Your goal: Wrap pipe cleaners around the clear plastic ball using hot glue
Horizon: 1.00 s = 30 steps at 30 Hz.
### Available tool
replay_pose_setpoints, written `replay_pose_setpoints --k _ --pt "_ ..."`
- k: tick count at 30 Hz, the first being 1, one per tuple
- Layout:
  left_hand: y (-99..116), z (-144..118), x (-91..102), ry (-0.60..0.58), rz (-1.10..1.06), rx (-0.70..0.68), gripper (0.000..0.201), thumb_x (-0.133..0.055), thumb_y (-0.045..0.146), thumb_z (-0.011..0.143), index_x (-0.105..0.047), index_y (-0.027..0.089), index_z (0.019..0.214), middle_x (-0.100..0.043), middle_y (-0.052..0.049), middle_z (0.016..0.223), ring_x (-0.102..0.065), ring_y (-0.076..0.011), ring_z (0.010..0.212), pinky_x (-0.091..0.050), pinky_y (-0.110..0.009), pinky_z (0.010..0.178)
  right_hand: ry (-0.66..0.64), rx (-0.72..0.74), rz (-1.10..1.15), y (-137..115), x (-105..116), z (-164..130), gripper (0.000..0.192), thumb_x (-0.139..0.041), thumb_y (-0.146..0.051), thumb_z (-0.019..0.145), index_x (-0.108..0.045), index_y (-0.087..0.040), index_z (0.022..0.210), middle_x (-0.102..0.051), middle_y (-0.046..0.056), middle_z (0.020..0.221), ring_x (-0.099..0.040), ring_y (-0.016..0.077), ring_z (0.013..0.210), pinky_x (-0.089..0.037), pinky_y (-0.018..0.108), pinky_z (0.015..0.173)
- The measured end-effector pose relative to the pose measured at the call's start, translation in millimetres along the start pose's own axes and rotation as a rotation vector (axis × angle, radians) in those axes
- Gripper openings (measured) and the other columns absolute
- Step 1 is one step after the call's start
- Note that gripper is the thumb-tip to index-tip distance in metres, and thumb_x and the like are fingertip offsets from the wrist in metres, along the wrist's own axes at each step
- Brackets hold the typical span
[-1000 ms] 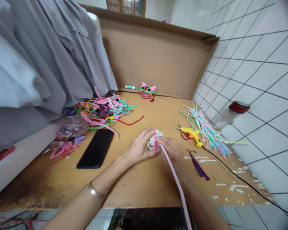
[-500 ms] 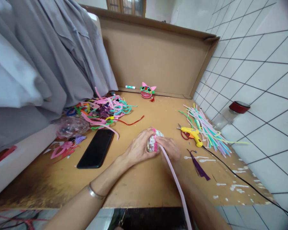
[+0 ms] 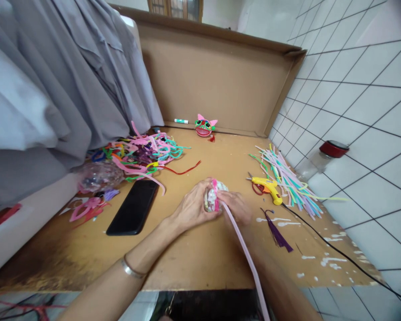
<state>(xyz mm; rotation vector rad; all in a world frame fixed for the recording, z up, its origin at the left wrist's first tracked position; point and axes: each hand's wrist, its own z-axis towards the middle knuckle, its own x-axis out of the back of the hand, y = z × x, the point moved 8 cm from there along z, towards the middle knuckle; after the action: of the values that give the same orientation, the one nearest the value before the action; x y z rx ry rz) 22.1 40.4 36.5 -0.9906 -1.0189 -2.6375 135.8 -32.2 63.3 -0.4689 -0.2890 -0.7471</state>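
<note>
Both hands meet at the middle of the cardboard work surface. My left hand cups a small clear ball with a bright pink band across it. My right hand pinches a long pale pink pipe cleaner against the ball; its free end trails toward me and off the bottom of the view. A metal bangle sits on my left wrist.
A black phone lies left of the hands. A tangle of coloured pipe cleaners and a clear bag are beyond it. A yellow glue gun, straight pipe cleaners, a purple tassel and a red-lidded jar are right. A pink cat-face craft stands at the back.
</note>
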Motion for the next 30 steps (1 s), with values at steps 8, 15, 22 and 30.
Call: replay_pose_setpoints --k 8,15,22,30 --pt "7.0 -1.4 -0.1 0.006 0.046 -0.121 0.067 -0.072 0.034 0.078 -0.036 0.023 0.134 -0.054 -0.015 0.138 -0.05 -0.0303 0.135 -0.047 -0.046 0.108 -0.005 -0.013 0.001 -8.4 7.2 9.1 0.025 -0.051 -0.014 0.094 -0.064 -0.023 0.113 -0.075 0.006 0.097 -0.071 0.0183 0.089 -0.058 0.033 0.08" --pt "7.7 -0.8 0.0 -0.014 0.07 -0.125 0.066 -0.072 0.036 0.079 -0.04 0.019 0.135 -0.051 -0.019 0.141 -0.051 -0.0316 0.134 -0.048 -0.047 0.108 0.005 -0.044 0.003 -4.6 5.4 7.4 0.023 -0.049 -0.016 0.095 -0.064 -0.025 0.11 -0.075 0.005 0.097 -0.071 0.0185 0.089 -0.058 0.034 0.08" --pt "4.1 1.1 0.9 -0.012 0.047 -0.114 0.069 -0.074 0.034 0.075 -0.044 0.018 0.135 -0.052 -0.02 0.139 -0.052 -0.033 0.132 -0.048 -0.047 0.108 0.026 -0.004 0.001 -8.3 5.5 8.4 0.022 -0.05 -0.013 0.095 -0.063 -0.024 0.108 -0.075 0.005 0.097 -0.071 0.0176 0.088 -0.058 0.033 0.079" --pt "9.8 -0.1 4.6 0.022 0.028 -0.153 0.065 -0.074 0.032 0.076 -0.047 0.017 0.133 -0.054 -0.02 0.137 -0.055 -0.0326 0.129 -0.049 -0.047 0.107 0.011 -0.052 -0.06 -7.9 6.5 10.0 0.024 -0.053 -0.013 0.092 -0.064 -0.023 0.111 -0.072 0.008 0.105 -0.067 0.0195 0.099 -0.055 0.037 0.087"
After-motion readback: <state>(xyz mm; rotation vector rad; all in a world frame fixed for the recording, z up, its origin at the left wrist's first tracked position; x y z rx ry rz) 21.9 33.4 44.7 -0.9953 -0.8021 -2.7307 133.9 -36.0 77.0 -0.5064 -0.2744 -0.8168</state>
